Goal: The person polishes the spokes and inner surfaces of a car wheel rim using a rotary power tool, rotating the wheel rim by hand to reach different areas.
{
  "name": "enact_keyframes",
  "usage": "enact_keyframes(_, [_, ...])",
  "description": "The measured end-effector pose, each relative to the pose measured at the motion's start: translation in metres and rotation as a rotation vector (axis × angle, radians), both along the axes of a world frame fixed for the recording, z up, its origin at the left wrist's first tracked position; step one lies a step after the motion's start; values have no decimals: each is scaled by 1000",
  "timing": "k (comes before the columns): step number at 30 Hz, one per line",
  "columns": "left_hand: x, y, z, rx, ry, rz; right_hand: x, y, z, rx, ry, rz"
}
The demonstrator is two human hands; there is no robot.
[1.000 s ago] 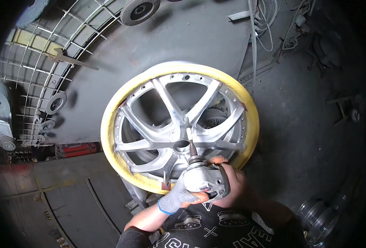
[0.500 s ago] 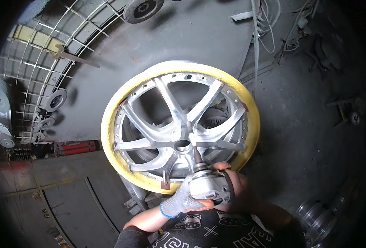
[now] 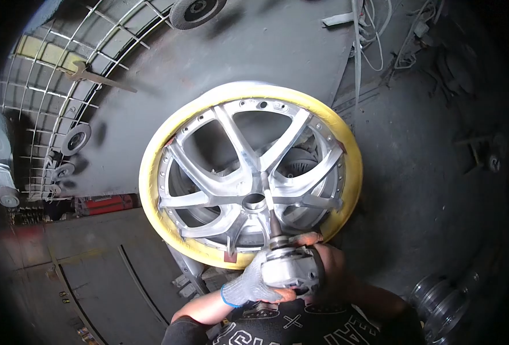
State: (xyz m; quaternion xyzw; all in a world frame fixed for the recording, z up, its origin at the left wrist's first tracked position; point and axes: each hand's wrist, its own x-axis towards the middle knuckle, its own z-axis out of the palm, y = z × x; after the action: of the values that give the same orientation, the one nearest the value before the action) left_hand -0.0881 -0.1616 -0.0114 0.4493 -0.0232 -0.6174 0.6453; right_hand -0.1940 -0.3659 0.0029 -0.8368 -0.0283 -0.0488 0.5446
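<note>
In front of me is an alloy wheel rim [image 3: 238,146], its outer lip covered with yellow tape [image 3: 353,172]. My left hand [image 3: 247,283], in a grey glove with orange fingers and a blue cuff, wraps round the near side of an angle grinder [image 3: 292,270]. On the grinder's far right side is my right hand [image 3: 309,238]; only orange glove fingers show clearly, closed round the body. A thin tapered bit [image 3: 274,223] points from the grinder to the spokes, its pale tip beside the centre hole [image 3: 254,202]. Whether the tip touches metal I cannot tell.
A wire rack [image 3: 53,86] at upper left carries a wrench [image 3: 102,79] and several abrasive discs, one a large flap disc [image 3: 198,8]. Cables [image 3: 375,34] hang at upper right. Another shiny wheel [image 3: 441,307] stands at lower right.
The grinder and both hands have shifted slightly down and left, and the bit's tip has moved a little along the spoke. The wheel stays almost in place.
</note>
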Motion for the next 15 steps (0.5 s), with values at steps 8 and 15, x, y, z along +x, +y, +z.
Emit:
enact_keyframes(8, [21, -21, -12, -93, 229, 167, 34, 0, 18, -69, -146, -124])
enact_keyframes(15, [21, -21, 22, -314, 1328, 471, 40, -13, 34, 150, 124, -96])
